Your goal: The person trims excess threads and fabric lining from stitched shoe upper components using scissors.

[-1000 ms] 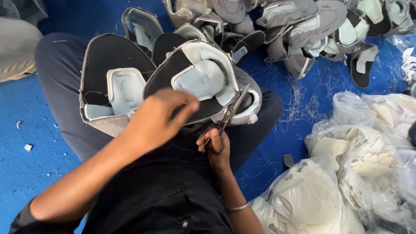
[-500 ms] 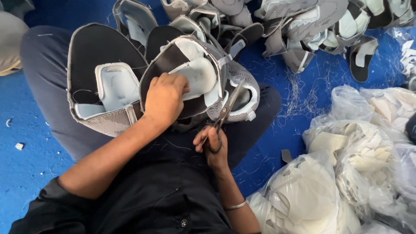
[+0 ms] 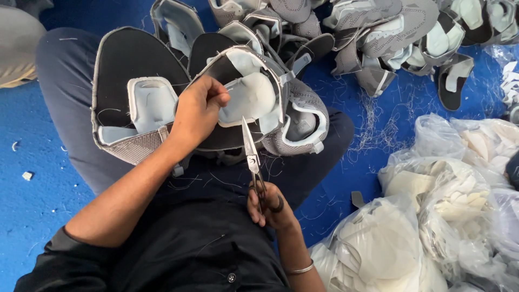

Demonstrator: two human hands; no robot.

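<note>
Your left hand (image 3: 197, 111) pinches the edge of the shoe upper (image 3: 243, 100) on your lap, fingers curled tight on its black-and-white lining; your right hand (image 3: 267, 208) has fingers through the loops of the scissors (image 3: 251, 157), blades nearly closed, tips at the lining edge. Looks mid-trim: cut threads (image 3: 378, 124) litter the blue floor (image 3: 32, 216), and a pile of uppers (image 3: 389, 32) lies ahead, state unclear.

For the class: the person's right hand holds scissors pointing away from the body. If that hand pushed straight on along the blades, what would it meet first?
Most likely the pale padded lining of the shoe upper that the left hand grips. The scissors in the right hand already have their tips at its lower edge, though depth is hard to judge from above.
</note>
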